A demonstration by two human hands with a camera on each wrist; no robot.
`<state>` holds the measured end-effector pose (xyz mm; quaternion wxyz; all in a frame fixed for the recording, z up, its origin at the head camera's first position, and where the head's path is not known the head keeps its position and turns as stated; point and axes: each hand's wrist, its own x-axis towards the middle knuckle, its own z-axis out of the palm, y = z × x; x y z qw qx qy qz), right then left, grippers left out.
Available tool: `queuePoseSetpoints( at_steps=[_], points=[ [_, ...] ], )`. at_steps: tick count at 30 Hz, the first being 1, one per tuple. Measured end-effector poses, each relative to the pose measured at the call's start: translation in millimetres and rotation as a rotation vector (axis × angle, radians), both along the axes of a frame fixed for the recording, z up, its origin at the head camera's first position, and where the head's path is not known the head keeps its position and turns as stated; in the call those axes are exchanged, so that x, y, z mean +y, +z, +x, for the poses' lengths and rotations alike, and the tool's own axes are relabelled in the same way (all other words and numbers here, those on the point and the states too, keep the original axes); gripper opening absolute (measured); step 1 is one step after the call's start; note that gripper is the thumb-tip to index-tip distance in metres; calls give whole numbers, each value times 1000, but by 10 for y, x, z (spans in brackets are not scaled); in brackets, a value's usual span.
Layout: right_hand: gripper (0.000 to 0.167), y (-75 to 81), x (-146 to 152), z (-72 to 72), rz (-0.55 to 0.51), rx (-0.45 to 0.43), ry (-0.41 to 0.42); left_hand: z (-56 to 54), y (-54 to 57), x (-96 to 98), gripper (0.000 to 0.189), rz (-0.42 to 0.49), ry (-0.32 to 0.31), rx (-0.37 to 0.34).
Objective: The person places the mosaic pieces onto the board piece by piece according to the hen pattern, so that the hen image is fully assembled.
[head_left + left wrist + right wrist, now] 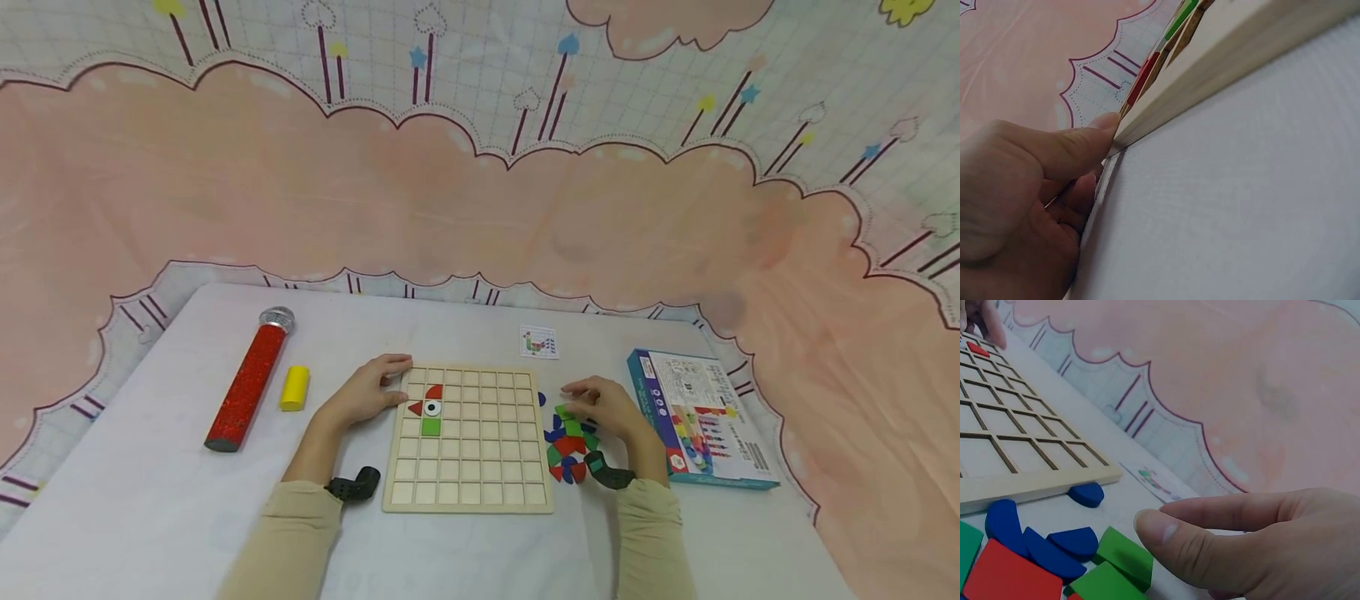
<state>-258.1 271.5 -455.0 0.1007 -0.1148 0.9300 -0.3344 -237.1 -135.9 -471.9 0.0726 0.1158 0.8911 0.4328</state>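
A square wooden grid board (480,450) lies on the white table. In its upper left cells sit a red quarter-round piece (434,391), a red triangle (416,408), a white piece with a black dot (432,408) and a green square (431,427). My left hand (366,390) holds the board's upper left corner, its thumb (1094,140) against the side edge. Right of the board is a pile of red, blue and green pieces. My right hand (603,404) hovers over the pile close to green squares (1124,553), thumb and index finger apart with nothing between them.
A small picture card (539,342) lies beyond the board. At the right is a blue and white box (708,421). To the left lie a red glittery microphone (247,387) and a yellow cylinder (295,388). One blue half-round piece (1087,494) lies against the board's edge.
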Motion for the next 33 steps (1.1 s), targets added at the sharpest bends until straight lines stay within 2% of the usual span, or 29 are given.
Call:
queuePoseSetpoints(
  at_steps=[9,17,28,33],
  points=[
    [27,-13,44,16,49,-84,-25,-21,-22,-10,59,3,-5,1],
    [24,-40,54,0,74,-62,-19,-52,-23,10,58,9,-9,5],
    [21,-76,-12,3,62,-48,-52,-29,-22,-18,58,7,-3,-24],
    [20,-57,-37,1,44,-53,-74,-27,-21,-14,58,2,-9,-12]
  ],
)
